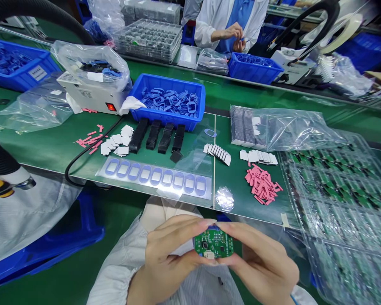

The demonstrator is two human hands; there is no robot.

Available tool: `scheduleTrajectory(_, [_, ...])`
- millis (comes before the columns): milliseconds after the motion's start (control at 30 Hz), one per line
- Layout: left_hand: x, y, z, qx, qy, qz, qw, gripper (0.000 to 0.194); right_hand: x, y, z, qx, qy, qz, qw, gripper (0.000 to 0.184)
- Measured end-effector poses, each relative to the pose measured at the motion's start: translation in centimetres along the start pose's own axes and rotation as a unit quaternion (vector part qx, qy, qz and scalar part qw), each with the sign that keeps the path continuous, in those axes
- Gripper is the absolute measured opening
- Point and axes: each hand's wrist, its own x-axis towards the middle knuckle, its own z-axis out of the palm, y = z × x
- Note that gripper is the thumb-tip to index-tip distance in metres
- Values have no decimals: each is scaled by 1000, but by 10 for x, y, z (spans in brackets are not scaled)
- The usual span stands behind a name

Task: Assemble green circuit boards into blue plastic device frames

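Observation:
Between my two hands, above my lap and in front of the bench edge, a small green circuit board (214,243) faces me. It carries a white connector on its lower edge and small dark chips. My left hand (173,250) pinches its left side with thumb and fingers. On the other side my right hand (257,256) grips it the same way. A bit of blue shows at the board's top edge; what it belongs to is mostly hidden. Nearest on the bench lie a strip of blue oval pieces (155,177) and a pile of pink strips (263,185).
A blue bin (168,118) of blue frames stands behind black blocks (166,137). White pads (258,157) lie near the pink pile. Clear trays of circuit boards (339,190) fill the right. A black hose (1,148) hangs at left. Across the bench, a person (230,25) works.

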Motion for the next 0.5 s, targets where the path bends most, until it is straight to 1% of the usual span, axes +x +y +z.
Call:
scheduleTrajectory(67, [1, 1, 0, -15, -9, -19, 1000, 44, 1, 2, -2, 36, -1, 16, 999, 46])
scheduleTrajectory(133, [1, 2, -1, -25, -14, -42, 999, 47, 1, 3, -4, 46, -2, 29, 999, 47])
scheduleTrajectory(200, [1, 3, -1, -28, -17, -62, 998, 49, 1, 4, -5, 42, 0, 26, 999, 44])
scheduleTrajectory(267, [2, 3, -1, -27, -15, -70, 997, 46, 3, 4, -6, 32, 2, 10, 999, 39])
scheduleTrajectory(333, [3, 3, -1, -29, -17, -56, 998, 40, 6, 5, -6, 12, 5, -13, 1000, 38])
scheduleTrajectory(400, [4, 1, 0, -29, -14, -28, 999, 35, 9, 5, -7, -8, -8, -33, 999, 40])
scheduleTrajectory(467, [5, -1, 0, -25, -6, 2, 1000, 35, 10, 5, -6, 1, -23, -39, 999, 42])
scheduleTrajectory(500, [5, -1, 0, -21, -1, 13, 1000, 35, 11, 4, -5, 20, -28, -29, 999, 43])
